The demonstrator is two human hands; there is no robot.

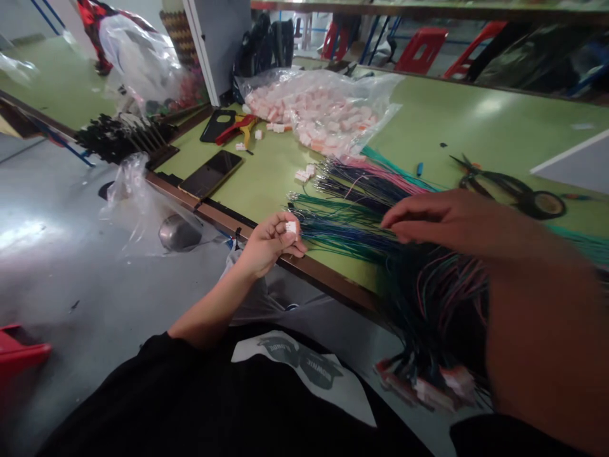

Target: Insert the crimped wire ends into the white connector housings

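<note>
one white connector (291, 226) pinched by the left hand (275, 242), near the table edge (333, 284). right hand (442, 216) over the wires (352, 236), fingertips close together; cannot tell if they grip a strand.

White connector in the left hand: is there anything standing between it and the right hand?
Nothing visible blocks the gap between the white connector in the left hand and the right hand; only blue and green wires lie on the table there.
</note>
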